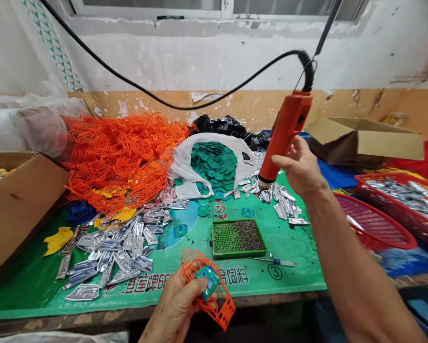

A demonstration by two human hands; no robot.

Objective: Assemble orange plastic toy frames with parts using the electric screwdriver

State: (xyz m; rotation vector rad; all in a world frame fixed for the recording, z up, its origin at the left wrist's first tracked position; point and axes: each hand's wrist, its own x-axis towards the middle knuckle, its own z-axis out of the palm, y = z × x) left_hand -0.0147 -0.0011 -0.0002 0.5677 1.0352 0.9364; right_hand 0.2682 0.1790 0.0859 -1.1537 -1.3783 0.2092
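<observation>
Near the table's front edge, my left hand (183,295) pinches an orange plastic frame (224,312) with a teal plastic piece (208,281) lying on it under the thumb. My right hand (303,166) is raised at the right and closed around the lower body of a red electric screwdriver (287,128); part of the fingers is hidden behind it. The tool hangs tilted from a coiled black cable, its tip above loose silver metal pieces (285,202). Between the hands lies a green tray (219,252) partly filled with small screws (250,236).
At the back left rises a heap of orange frames (124,152), beside a white bag (185,157) of teal pieces. Silver blades (124,247) spread at left. A hand screwdriver (283,262) lies by the tray. Cardboard boxes (24,205) and red baskets (382,228) flank the table.
</observation>
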